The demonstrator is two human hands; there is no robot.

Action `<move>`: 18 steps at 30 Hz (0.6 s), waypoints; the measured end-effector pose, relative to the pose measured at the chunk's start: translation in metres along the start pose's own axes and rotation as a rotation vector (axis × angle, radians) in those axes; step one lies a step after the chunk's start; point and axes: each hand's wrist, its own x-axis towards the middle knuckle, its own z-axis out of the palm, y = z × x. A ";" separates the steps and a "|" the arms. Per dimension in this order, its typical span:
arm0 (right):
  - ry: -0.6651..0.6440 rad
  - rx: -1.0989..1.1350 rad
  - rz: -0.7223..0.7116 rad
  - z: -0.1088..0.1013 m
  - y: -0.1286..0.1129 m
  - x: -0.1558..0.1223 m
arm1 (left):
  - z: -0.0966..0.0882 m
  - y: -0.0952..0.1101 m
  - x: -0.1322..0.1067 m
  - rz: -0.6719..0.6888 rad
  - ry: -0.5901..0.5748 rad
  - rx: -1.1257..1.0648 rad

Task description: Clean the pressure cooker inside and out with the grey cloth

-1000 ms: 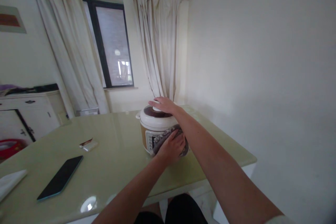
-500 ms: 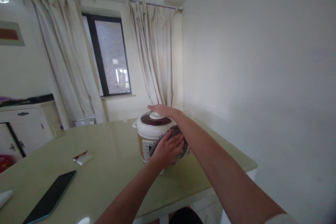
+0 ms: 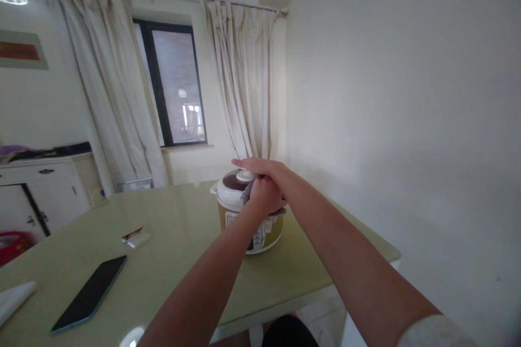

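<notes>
A white and gold electric cooker (image 3: 230,197) with a dark lid top and a round white knob (image 3: 245,175) stands on the table. My left hand (image 3: 266,196) is closed on a grey patterned cloth (image 3: 246,193) and presses it against the upper side of the lid. Most of the cloth is hidden behind that hand. Over the lid lies my right hand (image 3: 258,166), fingers stretched out flat at the knob; its wrist crosses just above my left hand. Part of the control panel (image 3: 257,239) shows below my left forearm.
The pale green table (image 3: 179,260) has its right edge near the white wall. To the left lie a dark tablet (image 3: 90,294), a small white item (image 3: 138,238) and a white object (image 3: 15,299) at the picture's edge. Curtains (image 3: 244,81) hang behind.
My left hand has moved up from the cooker's front side to the lid, taking the cloth along and uncovering the front panel. My right hand stays on top. The view has shifted slightly.
</notes>
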 end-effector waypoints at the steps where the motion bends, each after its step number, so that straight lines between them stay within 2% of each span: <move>1: -0.013 -0.023 -0.026 0.002 0.001 0.000 | 0.007 0.006 0.000 0.024 0.025 0.019; 3: -0.024 -0.059 -0.058 0.007 0.004 0.001 | 0.016 0.013 -0.001 0.077 0.068 0.050; 6: -0.004 -0.063 -0.079 0.014 0.009 0.003 | 0.019 0.008 -0.010 0.199 0.059 0.054; 10: 0.010 -0.046 -0.121 0.017 0.013 0.005 | 0.018 -0.015 -0.037 0.535 -0.002 0.014; 13: 0.023 -0.040 -0.128 0.018 0.014 0.006 | 0.029 -0.033 -0.061 0.756 0.011 0.016; 15: 0.040 -0.026 -0.132 0.018 0.015 0.006 | 0.042 -0.043 -0.076 0.799 0.042 0.031; 18: 0.057 -0.021 -0.141 0.020 0.016 0.005 | 0.065 -0.053 -0.099 0.786 0.088 0.071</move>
